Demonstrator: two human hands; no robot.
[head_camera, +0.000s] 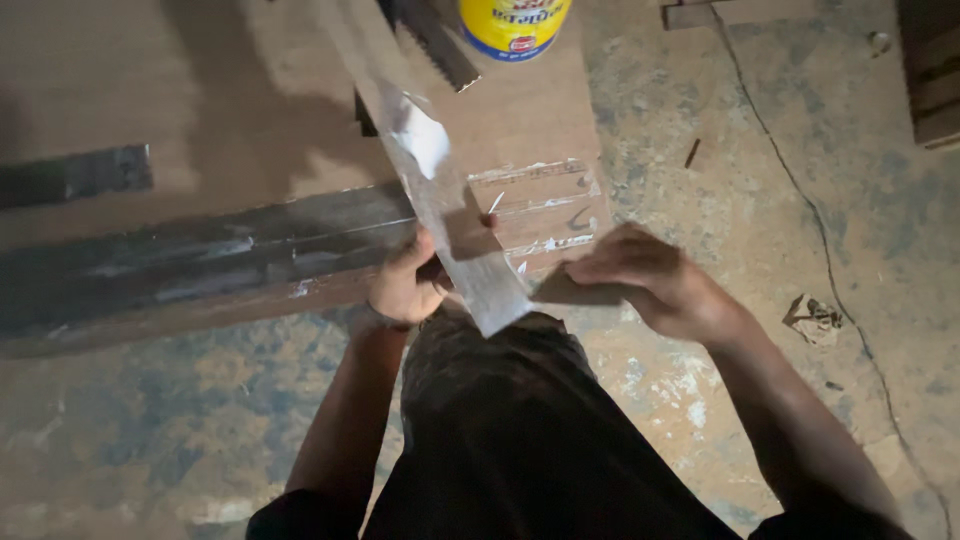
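Left grip (405, 285) closed on glossy flat strip (440, 190); right grip (640, 275) curled, pressing strip's near end over plank (250, 260).

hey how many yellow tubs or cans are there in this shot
1. The yellow tub stands at the top edge of the view, on the brown board, cut off by the frame. Others may lie outside the picture.

Strip (455, 215): running away from the left hand's fingers (405, 285), over the board (250, 255).
Can (513, 25): standing far beyond both hands.
Right hand (640, 275): lying right of the strip.
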